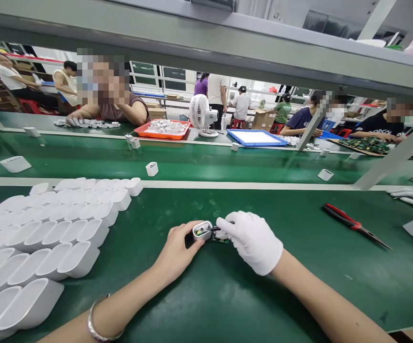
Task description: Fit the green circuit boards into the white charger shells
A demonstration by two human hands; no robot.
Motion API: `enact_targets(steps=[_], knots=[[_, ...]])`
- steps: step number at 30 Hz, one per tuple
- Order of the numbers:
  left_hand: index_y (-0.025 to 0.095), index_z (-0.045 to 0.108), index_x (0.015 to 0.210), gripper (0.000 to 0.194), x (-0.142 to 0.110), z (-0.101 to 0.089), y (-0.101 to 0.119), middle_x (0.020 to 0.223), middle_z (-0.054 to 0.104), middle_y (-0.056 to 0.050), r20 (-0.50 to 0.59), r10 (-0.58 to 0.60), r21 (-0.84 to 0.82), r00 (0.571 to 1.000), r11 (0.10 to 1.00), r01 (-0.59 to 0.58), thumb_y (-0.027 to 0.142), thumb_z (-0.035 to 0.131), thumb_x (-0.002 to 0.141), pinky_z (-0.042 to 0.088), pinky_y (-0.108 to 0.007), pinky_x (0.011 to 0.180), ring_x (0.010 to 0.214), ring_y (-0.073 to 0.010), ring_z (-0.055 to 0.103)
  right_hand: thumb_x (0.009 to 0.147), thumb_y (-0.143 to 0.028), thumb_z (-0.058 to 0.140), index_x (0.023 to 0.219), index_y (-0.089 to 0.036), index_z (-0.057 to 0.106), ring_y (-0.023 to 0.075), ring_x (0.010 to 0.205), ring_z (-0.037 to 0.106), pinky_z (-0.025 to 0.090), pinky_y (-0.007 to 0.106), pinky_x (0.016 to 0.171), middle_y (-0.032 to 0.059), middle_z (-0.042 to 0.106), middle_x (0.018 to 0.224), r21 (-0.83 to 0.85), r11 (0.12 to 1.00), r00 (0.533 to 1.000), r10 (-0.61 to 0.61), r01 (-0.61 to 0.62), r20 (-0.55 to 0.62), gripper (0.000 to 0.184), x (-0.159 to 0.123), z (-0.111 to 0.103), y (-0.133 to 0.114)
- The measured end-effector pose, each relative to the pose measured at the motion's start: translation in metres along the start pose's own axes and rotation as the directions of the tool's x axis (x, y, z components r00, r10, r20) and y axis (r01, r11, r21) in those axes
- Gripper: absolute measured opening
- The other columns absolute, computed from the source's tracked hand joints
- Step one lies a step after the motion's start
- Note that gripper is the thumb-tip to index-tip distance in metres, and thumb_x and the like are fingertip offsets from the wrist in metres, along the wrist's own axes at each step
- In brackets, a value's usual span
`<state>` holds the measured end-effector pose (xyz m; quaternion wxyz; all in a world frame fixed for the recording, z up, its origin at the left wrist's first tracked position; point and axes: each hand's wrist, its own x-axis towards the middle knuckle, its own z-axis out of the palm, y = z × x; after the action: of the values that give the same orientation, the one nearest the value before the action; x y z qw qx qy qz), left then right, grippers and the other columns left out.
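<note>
My bare left hand (177, 248) is closed around a small white plastic shell (202, 230), its open mouth facing right. My right hand (252, 240), in a white glove, pinches a small green circuit board (220, 237) with a dark lead reaching into the shell's mouth. Both hands rest on the green mat (227, 295) near the front of the bench. A metal bracelet (97, 319) sits on my left wrist.
Rows of empty white shells (49, 238) lie stacked at my left. Red-handled pliers (352, 224) lie to the right. Another person's gloved hand (411, 197) rests at the far right. Loose shells ride the green conveyor (192, 159) behind. Workers sit across it, with a red tray (165, 129), blue tray (256, 138) and fan (202, 114).
</note>
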<state>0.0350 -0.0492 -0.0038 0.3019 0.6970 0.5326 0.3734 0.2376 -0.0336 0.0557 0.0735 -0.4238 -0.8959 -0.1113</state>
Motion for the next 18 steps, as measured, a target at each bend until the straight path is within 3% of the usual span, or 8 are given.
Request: enact_targets(steps=[6,18], knots=[[0.027,0.062,0.11,0.03,0.0,0.0,0.001,0.104,0.067,-0.004,-0.014,0.026,-0.01,1.0,1.0,-0.026,0.027,0.056,0.081,0.047,-0.038,0.086,0.097,-0.0237,0.06,0.088,-0.019,0.043,0.097,-0.027,0.053,0.0138,0.065,0.05,0.017,0.027,0.05,0.0001,0.059,0.084,-0.027,0.999,0.999,0.032,-0.031,0.019,0.015,0.001,-0.003,0.012],[0.027,0.061,0.11,0.031,0.0,0.0,0.0,0.103,0.067,-0.003,-0.018,0.034,0.002,0.999,0.999,-0.034,0.027,0.056,0.081,0.046,-0.039,0.085,0.097,-0.0241,0.059,0.091,-0.024,0.045,0.106,-0.03,0.054,0.0137,0.071,0.053,0.022,0.024,0.051,0.0014,0.062,0.095,0.032,0.999,0.998,0.041,-0.043,0.052,0.019,0.009,0.014,0.014]])
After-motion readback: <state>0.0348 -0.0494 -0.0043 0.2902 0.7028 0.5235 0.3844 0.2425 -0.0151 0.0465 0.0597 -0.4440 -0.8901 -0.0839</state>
